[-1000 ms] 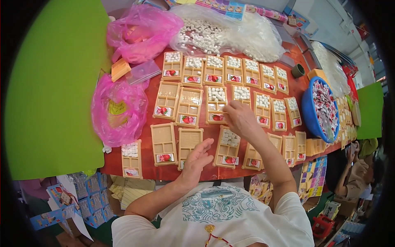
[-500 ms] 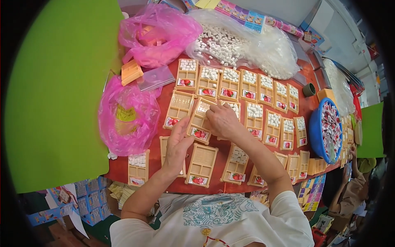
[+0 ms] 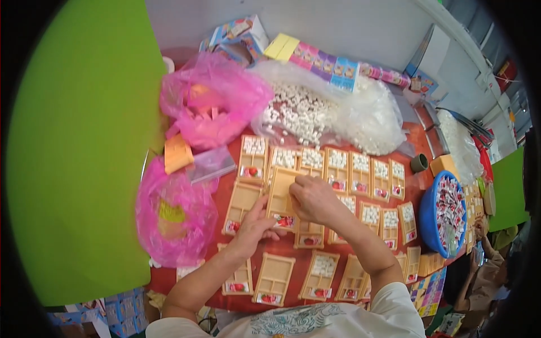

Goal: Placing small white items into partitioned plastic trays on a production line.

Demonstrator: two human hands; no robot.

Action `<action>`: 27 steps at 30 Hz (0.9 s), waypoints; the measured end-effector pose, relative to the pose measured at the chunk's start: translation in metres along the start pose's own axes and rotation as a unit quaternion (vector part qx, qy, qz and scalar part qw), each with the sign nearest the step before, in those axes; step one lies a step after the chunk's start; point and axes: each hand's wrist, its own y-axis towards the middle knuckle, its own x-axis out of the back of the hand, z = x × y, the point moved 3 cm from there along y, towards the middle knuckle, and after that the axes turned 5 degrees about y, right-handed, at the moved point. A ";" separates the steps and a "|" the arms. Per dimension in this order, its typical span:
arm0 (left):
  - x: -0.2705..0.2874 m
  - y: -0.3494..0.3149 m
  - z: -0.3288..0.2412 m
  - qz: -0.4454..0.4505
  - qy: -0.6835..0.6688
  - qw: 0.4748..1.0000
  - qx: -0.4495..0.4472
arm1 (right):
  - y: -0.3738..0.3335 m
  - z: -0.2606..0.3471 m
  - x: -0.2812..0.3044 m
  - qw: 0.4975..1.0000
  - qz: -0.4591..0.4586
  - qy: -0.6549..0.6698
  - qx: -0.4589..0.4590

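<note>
A beige compartment tray (image 3: 281, 197) is in front of me, overlapping trays around it. My left hand (image 3: 256, 230) grips its lower left side, the thumb by the red-and-white sachet (image 3: 283, 221) in its bottom compartment. Curled over the tray's right side is my right hand (image 3: 315, 198); its fingertips are closed, and whatever they pinch is hidden. The part of the large upper compartment that shows is bare. To the left lies another tray (image 3: 245, 197) with a bare upper compartment. Behind, a row of trays holds white cubes (image 3: 311, 157) and strawberry-printed sachets (image 3: 252, 171).
An open clear bag of white cubes (image 3: 304, 110) lies at the back. Pink plastic bags (image 3: 217, 96) are at the left, near a green panel (image 3: 84, 152). A blue basin (image 3: 429, 214) of sachets stands right. Beyond it a co-worker's arm (image 3: 470, 265) shows.
The view has tilted, so the table sits lower in the picture. The tray between my hands now looks straighter and closer, covering part of the row behind. Both hands stay at it.
</note>
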 end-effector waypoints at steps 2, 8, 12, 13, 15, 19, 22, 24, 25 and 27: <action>-0.002 0.007 0.001 0.031 -0.051 0.998 0.017 | 0.007 -0.006 0.000 1.000 0.005 -0.007 0.008; 0.007 0.029 -0.009 -0.007 -0.125 0.992 0.013 | 0.052 -0.043 0.020 0.995 0.007 0.103 0.011; 0.010 0.043 -0.019 -0.016 -0.133 0.991 0.015 | 0.099 -0.132 0.017 0.990 -0.096 -0.002 -0.107; 0.010 0.046 -0.020 -0.014 -0.135 0.991 0.011 | 0.108 -0.157 0.009 0.984 -0.094 -0.072 -0.135; 0.014 0.048 -0.023 -0.018 -0.131 0.991 0.003 | 0.128 -0.186 -0.014 0.973 -0.064 -0.074 -0.208; 0.019 0.052 -0.023 -0.017 -0.131 0.991 0.010 | 0.160 -0.205 -0.058 0.957 -0.081 -0.104 -0.260; 0.021 0.056 -0.028 -0.020 -0.124 0.992 0.012 | 0.182 -0.207 -0.061 0.960 -0.103 -0.116 -0.232; 0.021 0.059 -0.031 -0.022 -0.116 0.993 0.028 | 0.191 -0.208 -0.051 0.950 -0.183 -0.217 -0.128; 0.023 0.062 -0.031 -0.023 -0.116 0.993 0.031 | 0.196 -0.210 -0.051 0.951 -0.182 -0.215 -0.130; 0.025 0.069 -0.033 -0.013 -0.108 0.994 0.025 | 0.201 -0.215 -0.052 0.969 -0.174 -0.095 -0.149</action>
